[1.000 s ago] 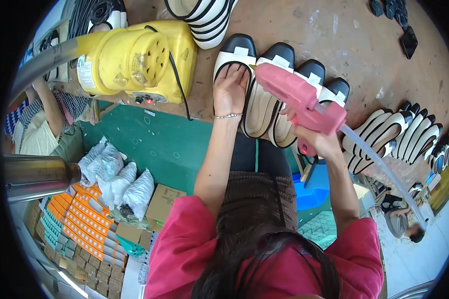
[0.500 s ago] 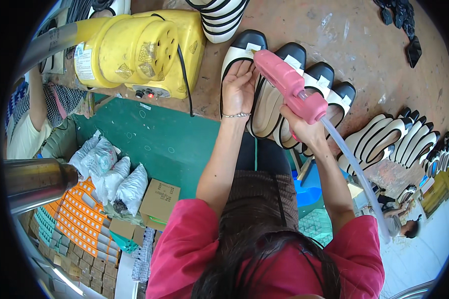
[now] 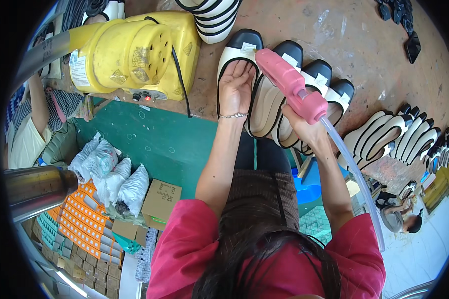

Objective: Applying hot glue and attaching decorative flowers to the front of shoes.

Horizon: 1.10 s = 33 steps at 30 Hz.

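My left hand (image 3: 235, 93) is palm up inside the leftmost cream shoe (image 3: 224, 66), which has a black toe cap and black piping. Its fingers stretch toward the toe, with the tips hidden under the upper. My right hand (image 3: 304, 124) grips a pink glue gun (image 3: 284, 74), and a clear, thick tube (image 3: 351, 162) trails from its back. The gun's nozzle points up and left, close to the white tag (image 3: 248, 47) on that shoe's toe. Beside it to the right stand several matching shoes (image 3: 289, 52) with similar tags, partly behind the gun.
Left on the brown table (image 3: 304, 22) sits a yellow blower-like machine (image 3: 129, 55) with a hose and black cord. Striped shoes stand behind (image 3: 217, 22) and in rows at right (image 3: 379, 132). Black pieces (image 3: 404, 25) lie far right. White sacks (image 3: 133, 189) and a carton (image 3: 160, 202) are on the floor.
The view has shifted slightly. My left hand is a little deeper in the shoe, or the shoe has tilted slightly; the glue gun remains near the toe in my right hand.
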### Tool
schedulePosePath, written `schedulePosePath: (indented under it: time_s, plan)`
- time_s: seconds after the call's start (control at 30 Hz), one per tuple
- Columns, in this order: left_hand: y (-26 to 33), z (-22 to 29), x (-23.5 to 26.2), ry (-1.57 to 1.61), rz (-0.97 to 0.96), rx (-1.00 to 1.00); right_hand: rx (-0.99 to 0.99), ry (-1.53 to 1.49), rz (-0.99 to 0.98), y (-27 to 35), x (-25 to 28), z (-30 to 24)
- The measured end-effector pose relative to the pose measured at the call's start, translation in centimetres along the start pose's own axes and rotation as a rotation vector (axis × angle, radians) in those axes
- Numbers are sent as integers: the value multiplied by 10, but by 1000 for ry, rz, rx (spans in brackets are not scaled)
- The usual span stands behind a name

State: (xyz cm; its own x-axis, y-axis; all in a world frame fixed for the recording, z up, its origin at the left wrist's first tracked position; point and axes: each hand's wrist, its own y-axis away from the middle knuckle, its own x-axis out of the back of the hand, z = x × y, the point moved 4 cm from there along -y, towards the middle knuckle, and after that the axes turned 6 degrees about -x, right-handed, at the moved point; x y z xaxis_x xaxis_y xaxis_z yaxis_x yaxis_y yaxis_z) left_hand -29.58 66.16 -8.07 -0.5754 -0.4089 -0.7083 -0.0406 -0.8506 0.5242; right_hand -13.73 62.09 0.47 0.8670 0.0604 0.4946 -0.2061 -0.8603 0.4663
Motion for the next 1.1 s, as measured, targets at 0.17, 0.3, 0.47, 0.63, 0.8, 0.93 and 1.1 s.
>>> schedulePosePath:
  time_s: [0.17,0.3,0.47,0.63,0.8,0.93,1.1]
  plan:
    - [-1,1,11,-17,-2,-12,-182,109,-139,7,9,-15]
    - [1,2,16,-5,5,-13,-379,-221,-235,32,23,-13]
    - [58,6,-2,-586,246,-257,-254,-439,-56,57,41,8]
    - [72,-37,-29,-411,57,67,-219,-246,21,55,34,37]
    - [47,-52,-37,-224,7,92,-120,-104,72,48,29,48]
    - [29,-57,-35,-172,-38,125,-166,-102,64,46,27,43]
    - [29,-56,-34,-152,0,170,-124,-36,101,50,31,45]
